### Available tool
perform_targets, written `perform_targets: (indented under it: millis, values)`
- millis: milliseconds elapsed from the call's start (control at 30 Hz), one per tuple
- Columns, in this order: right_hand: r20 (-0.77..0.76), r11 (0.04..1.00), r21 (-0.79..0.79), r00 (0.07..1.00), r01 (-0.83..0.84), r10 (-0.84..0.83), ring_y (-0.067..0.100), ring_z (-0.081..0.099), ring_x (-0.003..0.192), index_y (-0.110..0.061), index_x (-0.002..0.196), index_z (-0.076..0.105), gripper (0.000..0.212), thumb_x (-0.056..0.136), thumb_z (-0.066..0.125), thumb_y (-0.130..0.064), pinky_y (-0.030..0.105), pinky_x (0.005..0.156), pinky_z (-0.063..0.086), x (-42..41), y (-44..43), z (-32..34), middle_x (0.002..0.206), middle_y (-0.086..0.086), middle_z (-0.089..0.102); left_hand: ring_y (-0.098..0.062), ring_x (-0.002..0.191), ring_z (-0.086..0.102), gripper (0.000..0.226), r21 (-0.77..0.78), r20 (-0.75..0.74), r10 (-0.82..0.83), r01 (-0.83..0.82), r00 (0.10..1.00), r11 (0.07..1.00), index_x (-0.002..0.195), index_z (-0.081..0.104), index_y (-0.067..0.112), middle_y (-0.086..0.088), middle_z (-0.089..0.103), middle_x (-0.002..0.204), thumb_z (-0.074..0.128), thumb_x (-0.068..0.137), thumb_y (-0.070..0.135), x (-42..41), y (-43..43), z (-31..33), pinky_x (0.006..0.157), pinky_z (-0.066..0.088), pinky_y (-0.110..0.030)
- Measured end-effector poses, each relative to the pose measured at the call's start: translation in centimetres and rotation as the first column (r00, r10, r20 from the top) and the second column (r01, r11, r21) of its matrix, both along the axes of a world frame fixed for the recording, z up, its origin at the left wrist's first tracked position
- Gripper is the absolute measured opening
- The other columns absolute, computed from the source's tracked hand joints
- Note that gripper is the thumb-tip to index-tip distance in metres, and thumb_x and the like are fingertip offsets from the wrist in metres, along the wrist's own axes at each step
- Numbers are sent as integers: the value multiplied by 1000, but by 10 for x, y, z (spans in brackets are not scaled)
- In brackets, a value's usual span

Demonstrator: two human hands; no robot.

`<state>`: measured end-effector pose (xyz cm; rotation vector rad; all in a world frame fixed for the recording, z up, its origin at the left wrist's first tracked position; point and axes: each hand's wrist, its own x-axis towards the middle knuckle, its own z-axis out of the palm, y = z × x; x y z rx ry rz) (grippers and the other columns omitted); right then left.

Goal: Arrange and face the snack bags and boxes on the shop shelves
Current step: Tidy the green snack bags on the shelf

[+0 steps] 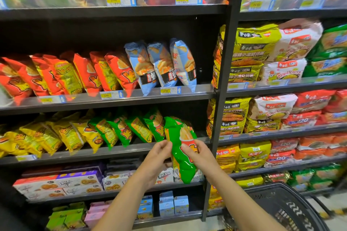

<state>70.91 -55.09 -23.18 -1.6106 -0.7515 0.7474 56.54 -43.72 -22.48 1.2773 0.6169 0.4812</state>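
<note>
Both hands on a glossy green plastic fries bag
Left hand fingers pinch its left edge and right hand fingers pinch its right. It's held roughly upright over the black shelf lip, with a bit of free gap before the black upright post.

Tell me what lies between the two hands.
A green bag; the left hand and right hand hold it, seen in the head view.

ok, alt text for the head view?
A person's left hand and right hand grip a green fries snack bag by its sides, in front of a dark shelf, at the right end of a leaning row of green bags, with yellow bags further left. A black basket sits lower right.
</note>
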Motion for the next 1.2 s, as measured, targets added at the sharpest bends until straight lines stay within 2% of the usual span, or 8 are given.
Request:
perform_targets:
  millis: [167, 367, 500, 667, 733, 933, 1067, 1200]
  values:
    - [-9, 996, 37, 997, -78, 78, 9, 71, 111, -33, 140, 46, 76, 78, 71, -70, 41, 98, 59, 0, -1, -5, 129, -7, 67, -24, 111, 74, 33, 22, -4, 33, -32, 999, 999, 132, 64, 21, -6, 77, 123, 67, 100, 28, 0, 1, -2, 92, 58, -43]
    - [-263, 990, 79, 956, -114, 131, 15, 73, 112, -30, 135, 55, 50, 91, 61, -53, 34, 91, 57, 13, -11, -10, 123, -1, 75, -24, 114, 74, 28, -75, 7, -19, 19, 1000, 997, 133, 63, 21, -7, 77, 122, 54, 107, 26, -4, 2, -1, 94, 56, -42]
    - [-284, 989, 89, 948, -122, 143, 18, 72, 114, -20, 133, 59, 49, 91, 67, -44, 37, 94, 57, 17, -10, -13, 122, 2, 76, -25, 113, 74, 31, -101, 17, -38, 40, 999, 994, 135, 63, 19, -10, 77, 122, 56, 105, 27, 1, 2, -6, 92, 57, -41]
    - [-231, 992, 111, 969, -60, 84, 15, 72, 114, -21, 132, 59, 47, 90, 78, -27, 40, 98, 59, 26, -5, -20, 126, 2, 74, -14, 123, 68, 84, 51, -58, -103, 106, 993, 993, 144, 55, 27, 1, 71, 135, 91, 71, 50, 1, 17, -19, 107, 53, -38]
    - [-177, 993, 101, 981, -68, 85, 13, 71, 115, -22, 132, 58, 49, 89, 81, -20, 39, 97, 60, 29, -4, -22, 126, -1, 74, -11, 122, 68, 90, 143, -114, -124, 139, 986, 980, 141, 55, 30, 6, 71, 133, 98, 64, 47, 1, 21, -24, 107, 53, -39]
    - [-32, 988, 42, 988, -147, 149, 6, 69, 115, -32, 129, 59, 60, 83, 84, -2, 32, 97, 58, 39, 5, -30, 119, -14, 74, -9, 114, 70, 69, 324, -228, -24, 99, 973, 941, 128, 60, 37, 14, 75, 121, 96, 70, 27, 4, 34, -34, 109, 51, -48]
    - [-8, 987, 9, 987, -161, 161, 6, 69, 113, -34, 127, 58, 59, 84, 84, -4, 30, 93, 59, 49, 18, -34, 115, -17, 74, -8, 106, 73, 60, 323, -224, -7, 81, 975, 943, 125, 61, 34, 15, 77, 114, 92, 78, 13, 12, 45, -37, 102, 56, -46]
    - [-9, 985, -17, 985, -173, 173, 6, 65, 121, -34, 134, 54, 66, 81, 90, -20, 32, 103, 56, 60, 38, -41, 126, -16, 71, -14, 107, 74, 53, 289, -209, 29, 34, 977, 957, 124, 63, 32, 8, 77, 115, 89, 82, 11, 21, 66, -45, 95, 61, -44]
